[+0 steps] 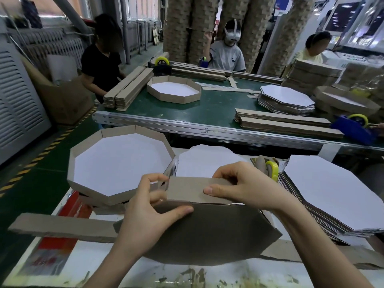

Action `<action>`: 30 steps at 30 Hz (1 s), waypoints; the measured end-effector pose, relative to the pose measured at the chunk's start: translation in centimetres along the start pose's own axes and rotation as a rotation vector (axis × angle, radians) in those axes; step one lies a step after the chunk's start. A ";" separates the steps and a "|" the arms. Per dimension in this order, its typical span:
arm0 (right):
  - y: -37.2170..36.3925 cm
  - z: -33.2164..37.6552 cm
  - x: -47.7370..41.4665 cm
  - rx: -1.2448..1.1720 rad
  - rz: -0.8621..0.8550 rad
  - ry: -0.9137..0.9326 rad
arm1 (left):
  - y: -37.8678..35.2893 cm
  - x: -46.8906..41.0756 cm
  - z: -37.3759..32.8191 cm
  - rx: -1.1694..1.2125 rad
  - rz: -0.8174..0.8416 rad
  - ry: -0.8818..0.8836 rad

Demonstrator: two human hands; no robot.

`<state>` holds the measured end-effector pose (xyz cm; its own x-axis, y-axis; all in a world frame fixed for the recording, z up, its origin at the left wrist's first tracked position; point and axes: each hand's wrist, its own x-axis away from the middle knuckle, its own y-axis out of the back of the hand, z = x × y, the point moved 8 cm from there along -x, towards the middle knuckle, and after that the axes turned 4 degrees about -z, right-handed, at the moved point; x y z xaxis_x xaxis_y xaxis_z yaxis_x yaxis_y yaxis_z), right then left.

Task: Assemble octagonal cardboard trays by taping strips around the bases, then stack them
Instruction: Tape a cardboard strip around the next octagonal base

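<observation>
Two hands share one joint: the left hand (145, 208) grips the octagonal base (207, 231), held tilted up with its brown underside toward the person, thumb pressed on that face and fingers curled over the edge at the strip's end; the right hand (245, 183) pinches the strip (187, 192) between thumb and fingers along the base's top edge; whether clear tape sits under the left fingers is hard to tell; should either pinch loosen, the strip could spring away and get taped crooked; the finished tray (116, 163) lies just beside, liable to be nudged
</observation>
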<state>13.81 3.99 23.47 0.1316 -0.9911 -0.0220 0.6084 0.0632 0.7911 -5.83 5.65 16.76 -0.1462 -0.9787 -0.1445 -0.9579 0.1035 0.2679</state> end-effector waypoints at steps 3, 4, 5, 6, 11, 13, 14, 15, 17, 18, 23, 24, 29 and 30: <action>-0.4 0.2 -0.2 -0.021 -0.034 -0.012 | -0.4 -0.1 -2.2 -0.239 -0.007 -0.238; -0.5 0.3 -0.2 -0.017 -0.038 -0.010 | -0.8 0.1 -3.0 -0.313 -0.006 -0.329; -0.5 0.4 -0.2 -0.011 -0.041 -0.006 | -1.0 0.3 -3.6 -0.374 -0.005 -0.393; -0.6 0.5 -0.2 -0.003 -0.039 0.000 | -1.2 0.4 -3.8 -0.412 -0.005 -0.426; -0.3 0.4 0.1 0.035 0.006 0.013 | -1.4 0.2 -3.4 -0.341 0.041 -0.449; 0.0 -0.3 0.3 0.016 0.028 -0.019 | -1.6 0.3 -3.4 -0.332 0.047 -0.455; 0.1 -0.6 0.4 0.006 0.033 -0.029 | -1.7 0.2 -3.4 -0.334 0.047 -0.457; 0.2 -0.7 0.5 -0.006 0.030 -0.029 | -1.8 0.2 -3.4 -0.338 0.043 -0.460; 0.2 -0.6 0.5 -0.032 0.011 -0.020 | -1.8 0.1 -3.5 -0.344 0.034 -0.461; 0.2 -0.6 0.6 -0.042 0.002 -0.016 | -1.8 0.0 -3.5 -0.343 0.031 -0.458; 0.4 -0.6 0.5 -0.064 -0.024 -0.006 | -2.1 0.3 -3.9 -0.339 0.042 -0.481; 0.5 -0.6 0.5 -0.066 -0.027 -0.005 | -2.2 0.3 -4.0 -0.345 0.042 -0.496; 0.1 -0.5 0.1 -0.085 -0.016 0.011 | -1.9 0.1 -3.6 -0.346 0.019 -0.482; 0.0 -0.6 0.1 -0.098 -0.018 0.013 | -1.8 0.1 -3.5 -0.345 0.012 -0.485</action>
<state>14.30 3.99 23.10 0.1297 -0.9906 -0.0444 0.6844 0.0570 0.7269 -3.23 4.77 19.63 -0.3307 -0.7765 -0.5363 -0.8315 -0.0290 0.5547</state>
